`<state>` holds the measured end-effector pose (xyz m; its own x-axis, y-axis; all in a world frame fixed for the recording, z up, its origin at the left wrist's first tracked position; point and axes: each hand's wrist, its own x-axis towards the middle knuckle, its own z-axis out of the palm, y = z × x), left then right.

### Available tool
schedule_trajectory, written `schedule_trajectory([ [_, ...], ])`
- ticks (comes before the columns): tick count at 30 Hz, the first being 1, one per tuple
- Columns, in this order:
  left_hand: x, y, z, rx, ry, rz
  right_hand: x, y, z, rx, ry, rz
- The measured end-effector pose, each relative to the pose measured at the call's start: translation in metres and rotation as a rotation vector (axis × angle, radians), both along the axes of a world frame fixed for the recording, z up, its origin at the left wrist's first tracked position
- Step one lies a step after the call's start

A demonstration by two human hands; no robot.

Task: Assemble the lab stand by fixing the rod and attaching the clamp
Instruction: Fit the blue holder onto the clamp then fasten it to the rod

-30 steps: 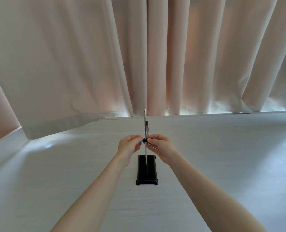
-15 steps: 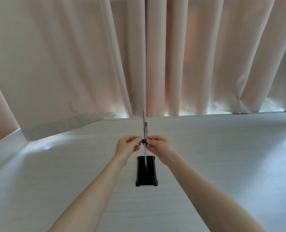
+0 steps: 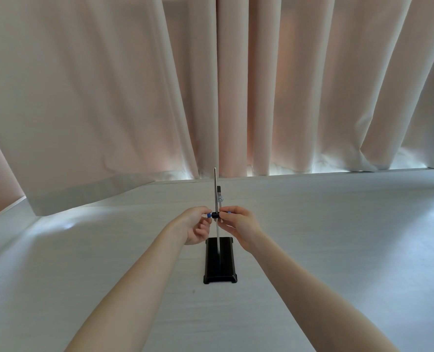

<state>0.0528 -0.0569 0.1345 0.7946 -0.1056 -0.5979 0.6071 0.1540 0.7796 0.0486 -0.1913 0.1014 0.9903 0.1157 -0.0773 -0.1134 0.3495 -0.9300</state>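
Note:
A black rectangular base (image 3: 220,268) lies on the white table (image 3: 338,237) in the middle of the view. A thin metal rod (image 3: 215,189) stands upright from it. A black clamp holder (image 3: 215,214) with blue knobs on both sides sits on the rod at mid height, and a clamp arm (image 3: 220,196) with a silver screw points away behind the rod. My left hand (image 3: 194,224) pinches the left blue knob. My right hand (image 3: 238,223) pinches the right blue knob. Fingers hide most of both knobs.
Long beige curtains (image 3: 109,97) hang along the table's far edge and drape onto its left corner. The white tabletop stretches wide on both sides of the stand.
My left hand has drawn slightly away from the rod, so the left blue knob shows more. The stand and my right hand have barely moved.

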Motion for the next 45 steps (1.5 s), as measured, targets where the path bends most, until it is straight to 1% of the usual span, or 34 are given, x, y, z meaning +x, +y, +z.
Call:
schedule_trajectory([
  [3, -0.001, 0.000, -0.003, -0.015, -0.120, 0.016, 0.001, 0.002, -0.002, 0.019, -0.008, -0.030],
  [8, -0.003, 0.011, -0.012, 0.140, -0.381, -0.149, 0.002, 0.003, -0.004, 0.016, -0.020, -0.035],
  [13, -0.003, 0.015, -0.022, 0.202, -0.540, -0.206, 0.001, 0.003, -0.004, 0.024, -0.026, -0.030],
  [17, -0.005, 0.015, -0.026, 0.318, -0.637, -0.210, 0.000, 0.003, -0.004, 0.018, -0.019, -0.031],
  [20, -0.006, 0.010, -0.028, 0.394, -0.628, -0.168, 0.000, 0.003, -0.002, -0.022, -0.009, -0.046],
  [22, -0.006, 0.007, -0.027, 0.366, -0.576, -0.132, 0.002, 0.002, 0.001, -0.076, 0.063, -0.088],
  [25, -0.006, 0.006, -0.025, 0.324, -0.536, -0.107, 0.003, -0.004, 0.006, -0.298, 0.189, -0.053],
  [27, -0.006, 0.007, -0.025, 0.344, -0.556, -0.135, 0.006, -0.004, 0.007, -0.352, 0.236, -0.005],
  [30, -0.007, 0.009, -0.025, 0.398, -0.610, -0.164, 0.013, -0.003, 0.008, -0.337, 0.308, 0.041],
  [33, -0.009, 0.009, -0.026, 0.460, -0.670, -0.171, 0.016, -0.006, 0.011, -0.220, 0.424, 0.114],
  [35, -0.009, 0.009, -0.027, 0.455, -0.687, -0.173, 0.017, -0.006, 0.014, -0.148, 0.502, 0.142],
  [38, -0.007, 0.008, -0.029, 0.437, -0.692, -0.166, 0.018, -0.005, 0.018, -0.130, 0.564, 0.139],
  [42, -0.006, 0.008, -0.031, 0.442, -0.694, -0.169, 0.021, -0.006, 0.018, -0.113, 0.566, 0.138],
  [45, -0.008, 0.007, -0.031, 0.480, -0.672, -0.147, 0.021, -0.006, 0.011, -0.124, 0.492, 0.143],
])
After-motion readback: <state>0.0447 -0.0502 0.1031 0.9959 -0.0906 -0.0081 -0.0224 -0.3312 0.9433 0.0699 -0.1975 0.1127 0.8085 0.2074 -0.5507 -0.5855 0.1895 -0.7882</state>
